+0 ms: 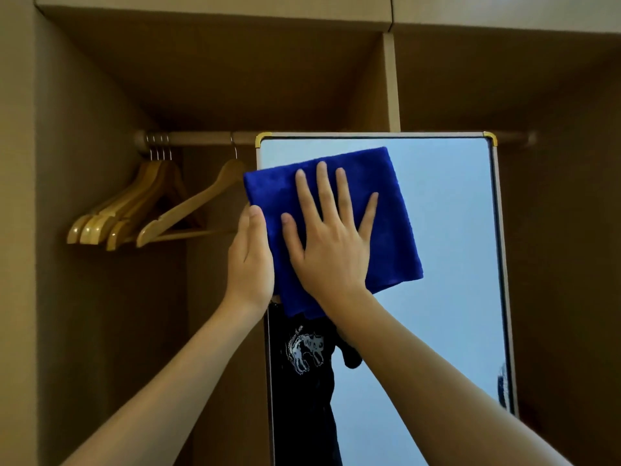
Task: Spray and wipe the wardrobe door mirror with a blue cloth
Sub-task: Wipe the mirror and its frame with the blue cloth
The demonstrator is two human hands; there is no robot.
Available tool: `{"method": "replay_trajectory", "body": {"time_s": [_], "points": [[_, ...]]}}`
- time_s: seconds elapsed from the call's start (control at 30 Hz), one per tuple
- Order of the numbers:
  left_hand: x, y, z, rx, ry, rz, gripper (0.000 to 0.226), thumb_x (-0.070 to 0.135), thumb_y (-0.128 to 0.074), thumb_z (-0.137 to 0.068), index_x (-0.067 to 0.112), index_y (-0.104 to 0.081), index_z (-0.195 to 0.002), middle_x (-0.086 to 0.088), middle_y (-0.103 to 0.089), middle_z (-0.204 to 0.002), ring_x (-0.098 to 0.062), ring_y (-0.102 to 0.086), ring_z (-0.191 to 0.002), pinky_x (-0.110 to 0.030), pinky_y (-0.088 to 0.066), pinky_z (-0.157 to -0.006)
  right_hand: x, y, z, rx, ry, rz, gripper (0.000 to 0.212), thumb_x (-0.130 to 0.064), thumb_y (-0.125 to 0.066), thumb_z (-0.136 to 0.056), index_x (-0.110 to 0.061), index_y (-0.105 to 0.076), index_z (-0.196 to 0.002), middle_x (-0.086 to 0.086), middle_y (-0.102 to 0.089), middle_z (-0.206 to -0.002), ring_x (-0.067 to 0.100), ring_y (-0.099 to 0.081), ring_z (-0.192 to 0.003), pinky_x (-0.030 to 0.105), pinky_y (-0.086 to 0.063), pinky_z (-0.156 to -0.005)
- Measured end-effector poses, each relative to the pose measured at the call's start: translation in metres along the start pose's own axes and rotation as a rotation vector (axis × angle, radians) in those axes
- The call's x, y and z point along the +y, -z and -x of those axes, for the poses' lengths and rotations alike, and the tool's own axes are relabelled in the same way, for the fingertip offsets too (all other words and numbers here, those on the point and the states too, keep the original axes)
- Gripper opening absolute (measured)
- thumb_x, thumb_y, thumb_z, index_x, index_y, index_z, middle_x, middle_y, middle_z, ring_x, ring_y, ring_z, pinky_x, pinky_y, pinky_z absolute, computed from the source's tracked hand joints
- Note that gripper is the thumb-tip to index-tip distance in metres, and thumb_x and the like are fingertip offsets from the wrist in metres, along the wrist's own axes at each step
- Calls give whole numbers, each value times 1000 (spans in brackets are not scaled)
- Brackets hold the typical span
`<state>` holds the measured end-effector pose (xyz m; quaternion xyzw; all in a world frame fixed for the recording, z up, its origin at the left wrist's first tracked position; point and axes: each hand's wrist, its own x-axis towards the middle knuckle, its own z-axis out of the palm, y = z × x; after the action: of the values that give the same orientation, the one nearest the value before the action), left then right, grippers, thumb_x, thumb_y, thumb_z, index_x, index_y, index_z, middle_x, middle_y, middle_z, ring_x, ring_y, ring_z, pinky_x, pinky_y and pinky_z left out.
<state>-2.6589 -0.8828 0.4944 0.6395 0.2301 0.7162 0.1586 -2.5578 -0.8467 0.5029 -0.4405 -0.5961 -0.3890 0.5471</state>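
We see the blue cloth (353, 210) spread on the mirror (443, 230), near its upper left corner. Our right hand (331, 237) presses it flat, fingers straight; our left hand (250, 260) grips the mirror's left edge. Hangers (134, 210) hang left of the mirror.

Cloth (379, 196) on mirror (447, 230) — hangers (151, 210) on rail (201, 137), left.

Both forearms bare; reflected shirt (304, 361) black with pale print.
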Motion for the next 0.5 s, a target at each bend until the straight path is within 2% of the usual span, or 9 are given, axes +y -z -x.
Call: {"method": "replay_trajectory", "body": {"time_s": [0.07, 0.17, 0.3, 0.33, 0.43, 0.5], "points": [[-5, 1, 12, 2, 19, 13, 22, 33, -22, -105, 43, -37, -115, 39, -51, -95, 31, -48, -88, 4, -38, -73, 5, 0, 12, -23, 23, 8, 59, -53, -24, -100, -29, -21, -154, -1, -19, -162, 22, -10, -151, 61, -2, -118], [-19, 6, 30, 8, 16, 35, 39, 36, -23, -104, 30, -45, -135, 18, -61, -119, 5, -58, -109, -17, -48, -87, 15, 1, 23, -42, 40, 13, 58, -53, -24, -101, -30, -20, -154, -2, -18, -162, 21, -10, -151, 58, 1, -119], [-32, 8, 52, 7, 120, 120, 43, 40, -26, -100, 28, -45, -136, 6, -62, -123, -8, -59, -115, -31, -50, -93, 23, 5, 19, -43, 12, 7, 57, -51, -25, -101, -31, -20, -154, -3, -17, -163, 19, -9, -151, 58, 0, -119], [-34, 9, 56, 11, 141, 125, 44, 39, -26, -101, 25, -45, -138, 3, -62, -124, -9, -59, -116, -30, -50, -95, 22, 6, 14, -39, -7, 6, 57, -51, -25, -101, -31, -20, -154, -2, -17, -163, 19, -9, -151, 58, 1, -119], [-37, 11, 63, 37, 189, 135, 43, 32, -25, -104, 17, -45, -138, -2, -61, -124, -7, -58, -116, -16, -49, -92, 13, 4, -11, -30, -68, 8, 58, -52, -22, -101, -31, -17, -155, -2, -15, -163, 21, -6, -151, 60, 2, -118], [-39, 11, 65, 24, 183, 103, 41, 33, -24, -104, 19, -47, -136, -1, -63, -122, -11, -58, -117, -20, -49, -95, 4, 2, -23, -25, -95, 22, 58, -53, -20, -101, -31, -16, -155, -2, -14, -163, 22, -5, -151, 61, 1, -117]]}}
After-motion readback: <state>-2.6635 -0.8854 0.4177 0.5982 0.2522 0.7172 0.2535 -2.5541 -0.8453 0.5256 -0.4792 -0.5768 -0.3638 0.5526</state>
